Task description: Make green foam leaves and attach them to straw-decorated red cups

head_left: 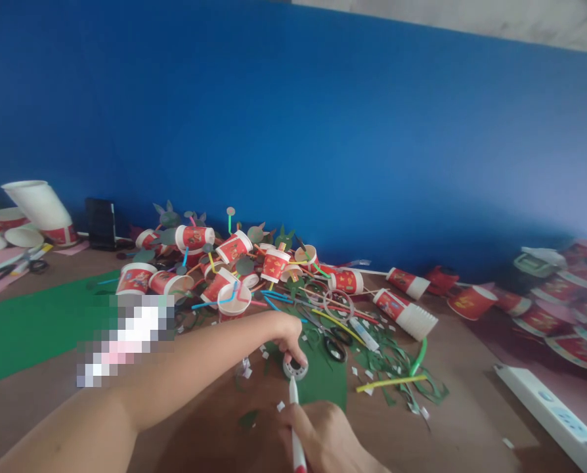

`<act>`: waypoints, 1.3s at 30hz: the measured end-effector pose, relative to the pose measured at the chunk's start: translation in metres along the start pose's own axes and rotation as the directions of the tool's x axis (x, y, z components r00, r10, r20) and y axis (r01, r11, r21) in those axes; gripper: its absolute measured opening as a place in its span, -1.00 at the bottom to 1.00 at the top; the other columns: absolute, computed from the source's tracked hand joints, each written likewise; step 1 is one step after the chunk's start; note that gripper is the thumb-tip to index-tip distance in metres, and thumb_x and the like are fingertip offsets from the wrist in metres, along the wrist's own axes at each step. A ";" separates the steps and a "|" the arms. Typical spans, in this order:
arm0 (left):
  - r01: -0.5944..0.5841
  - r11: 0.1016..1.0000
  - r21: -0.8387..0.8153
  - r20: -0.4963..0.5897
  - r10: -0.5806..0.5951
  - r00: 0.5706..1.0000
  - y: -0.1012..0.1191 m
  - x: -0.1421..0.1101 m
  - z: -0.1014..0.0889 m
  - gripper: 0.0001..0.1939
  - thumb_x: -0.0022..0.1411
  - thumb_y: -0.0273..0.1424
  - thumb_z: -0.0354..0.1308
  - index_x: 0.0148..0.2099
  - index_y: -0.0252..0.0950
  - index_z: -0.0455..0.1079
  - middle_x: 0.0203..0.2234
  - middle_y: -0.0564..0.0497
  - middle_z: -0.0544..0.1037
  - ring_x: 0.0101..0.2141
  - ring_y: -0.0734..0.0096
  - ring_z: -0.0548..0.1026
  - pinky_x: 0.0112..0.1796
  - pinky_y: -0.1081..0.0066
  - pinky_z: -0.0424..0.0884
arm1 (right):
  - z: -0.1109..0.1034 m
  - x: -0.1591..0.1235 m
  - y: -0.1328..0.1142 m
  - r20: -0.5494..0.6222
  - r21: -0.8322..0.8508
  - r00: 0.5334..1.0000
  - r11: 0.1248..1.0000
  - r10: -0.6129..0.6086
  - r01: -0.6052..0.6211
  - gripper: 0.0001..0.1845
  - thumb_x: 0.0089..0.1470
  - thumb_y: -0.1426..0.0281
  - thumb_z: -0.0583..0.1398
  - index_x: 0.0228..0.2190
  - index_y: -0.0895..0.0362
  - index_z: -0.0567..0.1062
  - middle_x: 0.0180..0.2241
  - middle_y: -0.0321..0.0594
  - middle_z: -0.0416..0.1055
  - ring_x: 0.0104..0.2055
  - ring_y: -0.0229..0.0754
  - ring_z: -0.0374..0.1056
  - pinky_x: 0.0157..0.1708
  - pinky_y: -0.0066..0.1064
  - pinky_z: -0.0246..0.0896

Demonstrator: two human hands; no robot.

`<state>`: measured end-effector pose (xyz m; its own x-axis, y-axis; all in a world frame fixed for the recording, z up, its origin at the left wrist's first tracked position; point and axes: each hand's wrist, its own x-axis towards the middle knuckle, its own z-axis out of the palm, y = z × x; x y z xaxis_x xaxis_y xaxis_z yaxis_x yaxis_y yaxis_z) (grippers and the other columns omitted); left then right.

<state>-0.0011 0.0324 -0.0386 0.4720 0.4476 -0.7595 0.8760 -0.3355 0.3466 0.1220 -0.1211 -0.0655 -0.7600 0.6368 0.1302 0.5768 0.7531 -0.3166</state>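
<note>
My left hand (pixel 288 338) reaches in from the left, its fingers closed down on a small grey-white ring that looks like a roll of tape (pixel 295 370). The ring lies flat on a piece of green paper (pixel 329 384). Wrapped in the fingers of my right hand (pixel 326 437) is a white marker pen (pixel 296 410) with a red end. Its tip points away from me and meets the near edge of the ring, or comes very close to it. Black-handled scissors (pixel 336 348) rest just right of the ring.
Red-and-white paper cups (pixel 234 248) with straws and paper cutouts are heaped at the back. Green scraps (pixel 402 361) litter the right. A power strip (pixel 549 407) lies at far right, a green sheet (pixel 37 322) at left. A blue partition (pixel 293 131) stands behind.
</note>
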 end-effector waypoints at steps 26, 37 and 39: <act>-0.029 1.000 -0.002 -0.037 0.029 0.999 -0.003 0.000 0.000 -0.55 -0.08 -0.09 0.26 -0.79 -0.29 0.40 -0.78 0.04 0.32 -0.67 0.49 0.23 -0.59 0.46 0.22 | 0.024 0.039 -0.006 0.060 -0.195 0.989 0.973 0.135 -0.121 -0.92 0.02 0.49 0.06 -0.35 0.13 0.27 -0.54 -0.24 0.48 -0.56 -0.15 0.39 -0.62 -0.37 -0.20; -0.024 1.000 0.010 -0.032 0.025 0.999 -0.002 0.004 0.000 -0.53 -0.07 -0.07 0.24 -0.80 -0.29 0.39 -0.81 0.04 0.31 -0.70 0.49 0.24 -0.63 0.48 0.19 | 0.017 0.037 -0.009 0.093 -0.190 0.984 0.973 0.149 -0.129 -0.94 0.05 0.47 0.07 -0.34 0.16 0.29 -0.54 -0.19 0.50 -0.56 -0.15 0.41 -0.62 -0.42 -0.13; -0.020 1.000 0.012 -0.032 0.020 0.999 -0.002 0.003 0.000 -0.53 -0.06 -0.08 0.24 -0.81 -0.29 0.38 -0.80 0.05 0.31 -0.70 0.50 0.24 -0.62 0.48 0.19 | 0.015 0.034 -0.009 0.106 -0.195 0.983 0.972 0.151 -0.128 -0.93 0.05 0.47 0.08 -0.34 0.17 0.30 -0.54 -0.18 0.49 -0.57 -0.16 0.40 -0.62 -0.43 -0.14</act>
<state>-0.0014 0.0340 -0.0417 0.4925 0.4673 -0.7342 0.8652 -0.3542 0.3549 0.0859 -0.1087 -0.0725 -0.6915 0.7221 -0.0192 0.7169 0.6827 -0.1412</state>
